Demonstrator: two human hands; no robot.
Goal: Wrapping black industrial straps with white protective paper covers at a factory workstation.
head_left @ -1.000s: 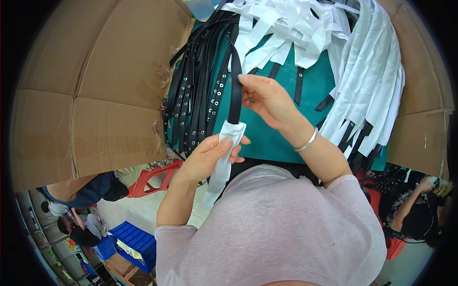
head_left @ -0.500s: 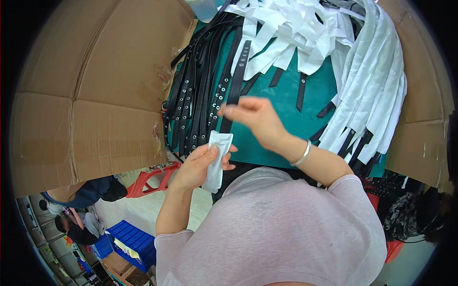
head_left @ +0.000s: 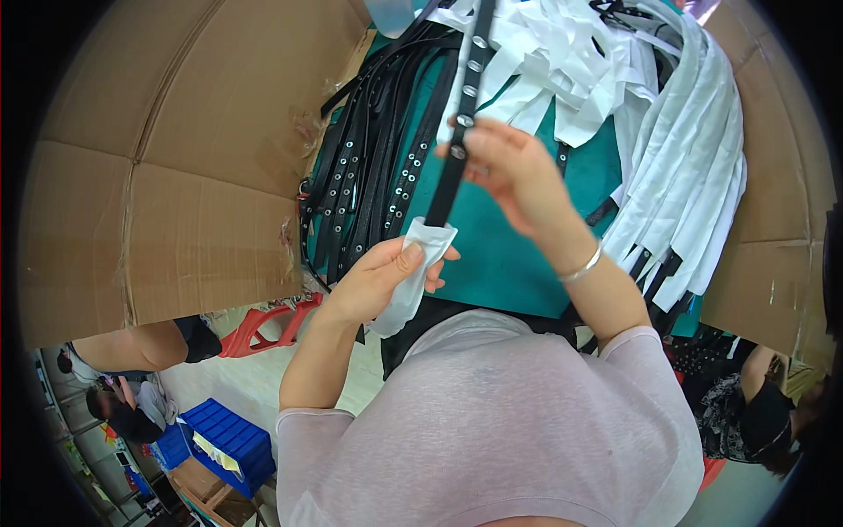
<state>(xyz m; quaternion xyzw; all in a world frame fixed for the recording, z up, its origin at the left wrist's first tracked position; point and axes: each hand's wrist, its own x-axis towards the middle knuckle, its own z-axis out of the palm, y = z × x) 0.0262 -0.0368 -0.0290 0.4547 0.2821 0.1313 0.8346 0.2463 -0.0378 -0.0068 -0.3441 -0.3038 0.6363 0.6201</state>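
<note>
Near the table's front edge, my left hand (head_left: 371, 283) is closed on a narrow white sleeve (head_left: 402, 303), its thumb pressed flat on the front. A black belt (head_left: 446, 191) with silver eyelets goes into the sleeve's upper opening; the end inside is hidden. Above, my right hand (head_left: 518, 171) pinches this belt at the eyelets between thumb and fingers. From there the belt runs up past white strips at the far side. Left of it lies a bundle of black belts (head_left: 378, 167) with rows of eyelets.
White strips (head_left: 562, 79) lie piled on the green table (head_left: 500, 272). Long white-sleeved belts (head_left: 694, 158) hang over its right side. Cardboard walls (head_left: 211, 228) stand left and right. Blue crates (head_left: 230, 439), a red stool (head_left: 268, 332) and other people are around.
My right hand has closed on the belt and moved right, lifting the eyelet part off the table. My left hand and the sleeve have shifted slightly up and right.
</note>
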